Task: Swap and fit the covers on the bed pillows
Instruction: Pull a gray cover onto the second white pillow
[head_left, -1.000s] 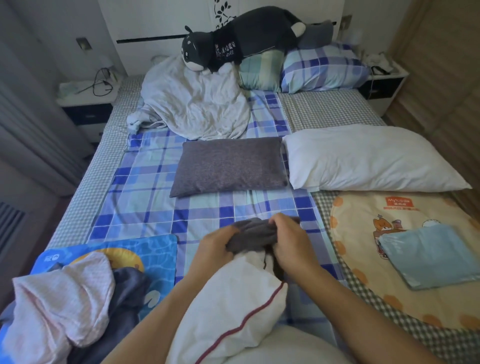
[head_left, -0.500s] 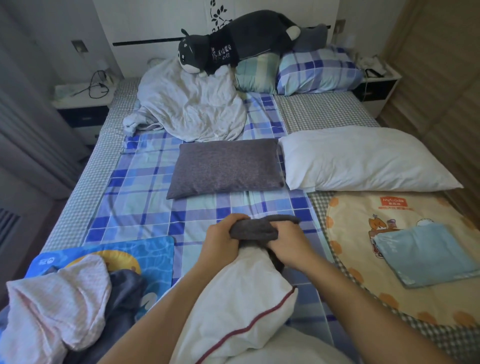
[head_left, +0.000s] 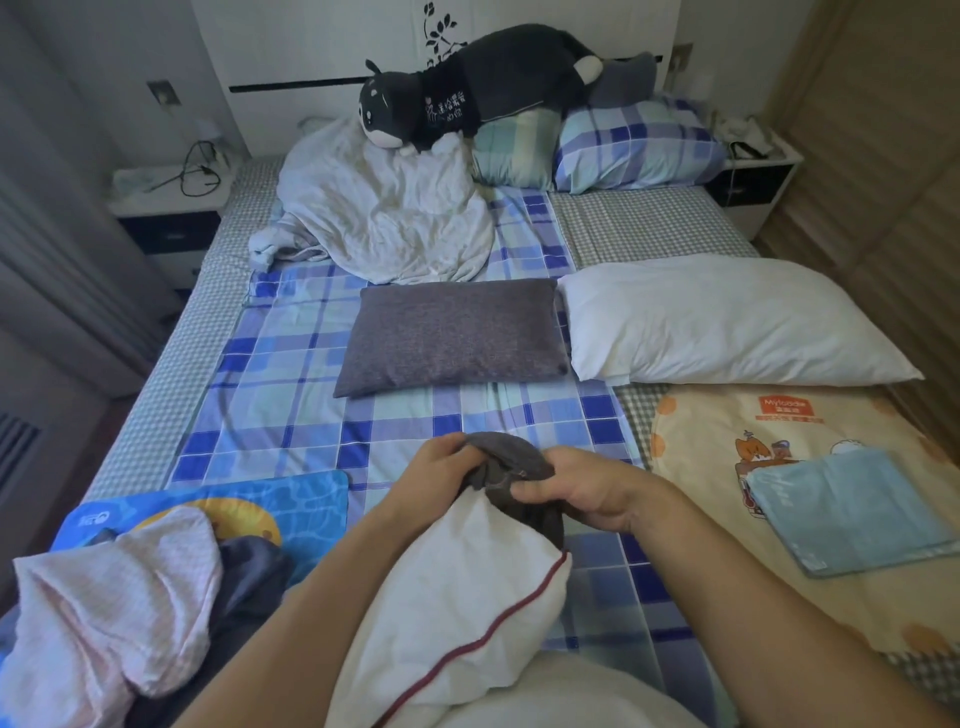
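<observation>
A dark plush toy (head_left: 483, 85) lies at the top centre above a crumpled white blanket (head_left: 384, 213). Pink clothing (head_left: 104, 603) sits lower left; a folded blue towel (head_left: 847, 509) lies lower right.

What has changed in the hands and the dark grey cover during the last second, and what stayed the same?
Both hands keep their grip on the bunched dark grey fabric cover at the end of the white pillow with the red piping. The left hand and right hand have drawn slightly apart, spreading the cover's opening a little. The flat grey pillow and the bare white pillow lie unmoved.

Open sheet (head_left: 415, 415) before grey pillow (head_left: 452, 335)
</observation>
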